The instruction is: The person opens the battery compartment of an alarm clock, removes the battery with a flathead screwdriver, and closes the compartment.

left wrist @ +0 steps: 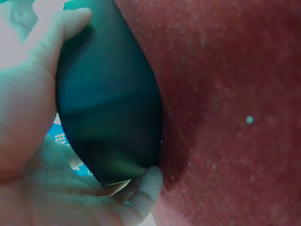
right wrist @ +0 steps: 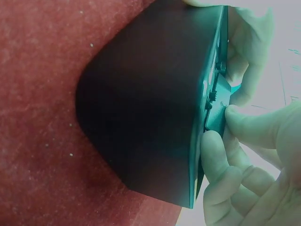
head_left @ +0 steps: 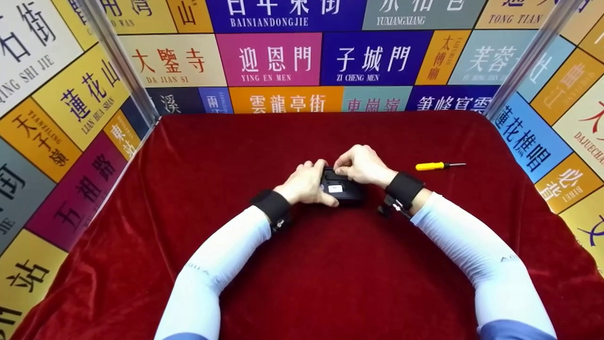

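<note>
A black plastic device [head_left: 351, 192] lies near the middle of the red cloth, its side with a white label [head_left: 335, 188] facing up. My left hand [head_left: 306, 183] grips it from the left, thumb along the near side and fingers at the far edge. In the left wrist view the smooth curved body [left wrist: 110, 94] sits between thumb and fingertips. My right hand [head_left: 361, 165] is over the far part of the device. The right wrist view has its thumb and finger pinching a small flat black cover [right wrist: 217, 110], which stands tilted up at the device's face.
A screwdriver [head_left: 430, 166] with a yellow handle lies on the cloth to the right of my hands. Red cloth [head_left: 302, 274] covers the table. Panels with coloured signs [head_left: 271, 59] stand behind and at both sides, with clear posts at the back corners.
</note>
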Tool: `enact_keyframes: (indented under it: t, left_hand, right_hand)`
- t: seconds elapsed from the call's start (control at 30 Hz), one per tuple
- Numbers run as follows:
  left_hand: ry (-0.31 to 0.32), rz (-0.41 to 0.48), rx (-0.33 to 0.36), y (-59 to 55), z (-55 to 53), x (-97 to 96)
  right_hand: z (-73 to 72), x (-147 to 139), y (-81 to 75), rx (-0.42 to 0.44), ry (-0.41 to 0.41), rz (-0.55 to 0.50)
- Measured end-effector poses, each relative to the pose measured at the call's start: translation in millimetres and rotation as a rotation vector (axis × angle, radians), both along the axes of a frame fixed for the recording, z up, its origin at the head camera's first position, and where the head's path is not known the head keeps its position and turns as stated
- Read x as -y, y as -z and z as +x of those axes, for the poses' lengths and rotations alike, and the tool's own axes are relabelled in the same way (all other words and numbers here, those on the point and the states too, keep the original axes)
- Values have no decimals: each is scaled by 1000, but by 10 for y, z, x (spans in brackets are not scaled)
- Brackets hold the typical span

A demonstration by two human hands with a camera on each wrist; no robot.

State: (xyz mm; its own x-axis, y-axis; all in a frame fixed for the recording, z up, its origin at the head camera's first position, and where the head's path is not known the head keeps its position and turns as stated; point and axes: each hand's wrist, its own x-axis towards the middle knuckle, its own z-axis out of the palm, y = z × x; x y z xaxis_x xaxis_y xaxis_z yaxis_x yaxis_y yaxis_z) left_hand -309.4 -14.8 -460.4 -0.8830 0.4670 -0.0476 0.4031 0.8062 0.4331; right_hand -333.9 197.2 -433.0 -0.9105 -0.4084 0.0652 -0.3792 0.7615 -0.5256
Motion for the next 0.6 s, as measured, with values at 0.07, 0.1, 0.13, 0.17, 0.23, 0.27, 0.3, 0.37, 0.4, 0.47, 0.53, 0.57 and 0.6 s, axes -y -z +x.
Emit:
enact_keyframes:
  t: [0.07, 0.1, 0.13, 0.17, 0.23, 0.27, 0.3, 0.37, 0.4, 0.47, 0.53, 0.57, 0.6]
  left_hand:
    - [-2, 0, -1, 5, 1, 4]
    - [-2, 1, -2, 7, 1, 5]
    - [-2, 0, -4, 9, 0, 5]
    - [-1, -1, -5, 11, 0, 6]
    - [1, 1, -8, 10, 0, 3]
    - [2, 2, -7, 9, -1, 1]
    - [3, 2, -8, 9, -1, -1]
    - [3, 1, -6, 9, -2, -2]
    - [2, 1, -6, 9, -3, -3]
    - [0, -2, -6, 12, -6, -4]
    - [-2, -4, -5, 17, -8, -4]
    - [-3, -3, -3, 19, -9, -6]
    - [-4, -2, -3, 20, -9, -6]
  right_hand:
    - [-7, 12, 11, -4, -7, 4]
    - [-7, 17, 13, -4, -9, 5]
    - [-11, 20, 18, -5, -12, 6]
    - [-13, 22, 20, -3, -14, 7]
    - [-19, 22, 24, -2, -16, 9]
    - [-22, 21, 25, -3, -17, 12]
    - [-25, 20, 26, -2, -17, 14]
    - [-28, 18, 27, 0, -20, 19]
    - [-30, 18, 27, 0, -19, 23]
    - [-25, 25, 21, -4, -22, 34]
    - [-14, 38, 15, -13, -17, 50]
    - [-5, 44, 10, -20, -12, 59]
    - [3, 52, 7, -30, -6, 70]
